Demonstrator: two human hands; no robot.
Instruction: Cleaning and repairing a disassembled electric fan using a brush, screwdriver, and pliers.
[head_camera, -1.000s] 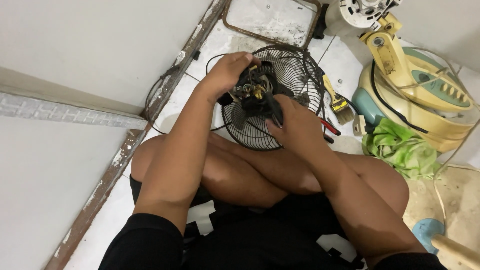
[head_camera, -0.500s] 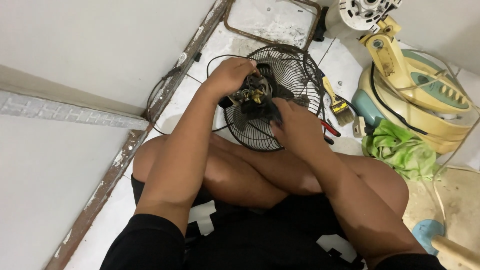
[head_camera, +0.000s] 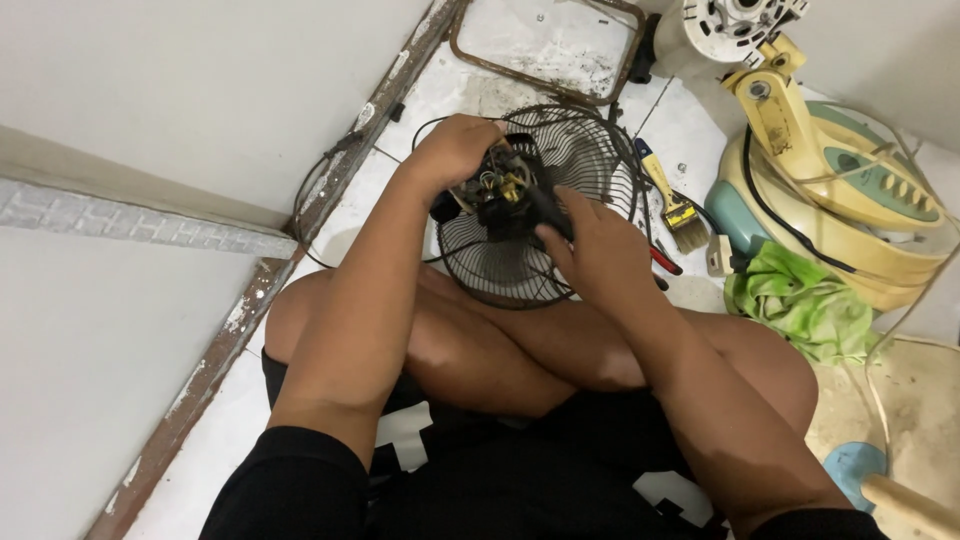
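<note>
Head view, position: seated cross-legged on tiled floor, work set just past the knees, close under both hands.
Motor: black housing with exposed copper windings and wires, resting on the fan grille, which serves as a cradle.
Left hand: fingers curled around the motor's left side, clasping it; judged to steady the unit.
Right hand: fingers closed on a dark part at the motor's right side; tool or motor part, cannot tell.
Brush: yellow handle, lying just right of the grille, within reach.
Red-handled tool: mostly hidden under the right hand.
Fan base: cream and green, well right, apart from the work.
Green cloth: crumpled beside the base.
Metal frame: rusty, beyond the grille, near the wall.
</note>
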